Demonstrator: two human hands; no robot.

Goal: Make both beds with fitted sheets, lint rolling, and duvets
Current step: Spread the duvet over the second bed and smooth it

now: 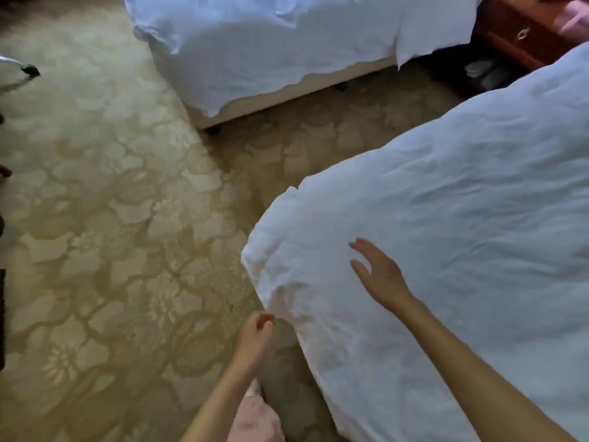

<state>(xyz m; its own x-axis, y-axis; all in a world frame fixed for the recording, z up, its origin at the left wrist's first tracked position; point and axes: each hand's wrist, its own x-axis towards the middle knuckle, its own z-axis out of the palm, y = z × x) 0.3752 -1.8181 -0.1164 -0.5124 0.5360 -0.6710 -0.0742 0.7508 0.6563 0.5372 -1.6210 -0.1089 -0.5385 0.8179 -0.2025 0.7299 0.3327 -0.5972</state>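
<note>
**Duvet (462, 193) on the near bed, two hands at its corner**

White and wrinkled, the near duvet covers the bed on the right side of the view. Its corner hangs down over the bed's corner toward the floor (111, 202).

The right hand (379, 275) is over the top of this duvet, close to that corner. Its fingers are straight and spread apart, and it holds nothing. It is hard to tell if the palm is touching the cloth or is just above it.

The left hand (253, 336) is lower, right beside the hanging edge of the duvet at the bed's corner. Its fingers are curled in. The fingertips are right at the edge of the cloth, but the picture is too blurry to tell if they pinch it.

A second bed stands well apart, across the floor. A white duvet (271, 36) lies on it and hangs down its side, and the pale bed base (261, 102) shows below.

The floor has a tan carpet with a flower pattern. A dark red-brown nightstand (522, 36) stands between the two beds at the far end. Some pink cloth (255, 419) shows at the bottom edge of the view.
</note>
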